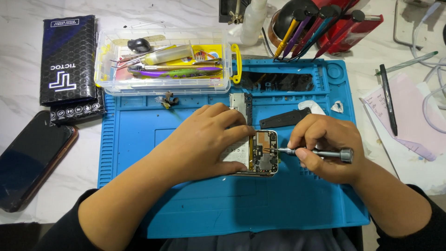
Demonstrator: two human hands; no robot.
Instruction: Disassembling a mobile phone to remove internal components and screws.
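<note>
Opened phone (260,153) is lying mid-mat, on the blue mat (195,204), back cover off, board and connectors showing at its right end. Its long axis is running left-right; the exposed board end is pointing right, and the left part is hidden under the left hand.

Left hand (204,142) is pressing flat over the phone, fingers curled over the far edge and thumb at the near edge, pinning it down.

Right hand (325,146) is pinching a slim grey screwdriver (316,152), fingers closed narrow round the shaft. Driver is lying nearly level, cap to the right, tip pointing left into the board area. Tip seems to be meeting a screw; too small to be sure.

Progress, as a judgement: teardown looks partway along. Done: cover off, and a black plate (284,118) and a narrow board piece (240,103) are already sitting loose on the mat, just far of the phone. Left: the main board is sitting in the frame, battery apparently in place under the hand.

Around: clear tool box (162,60) far left on the mat, a dark phone (32,158) off the mat at left, pen (388,100) on papers at right.
</note>
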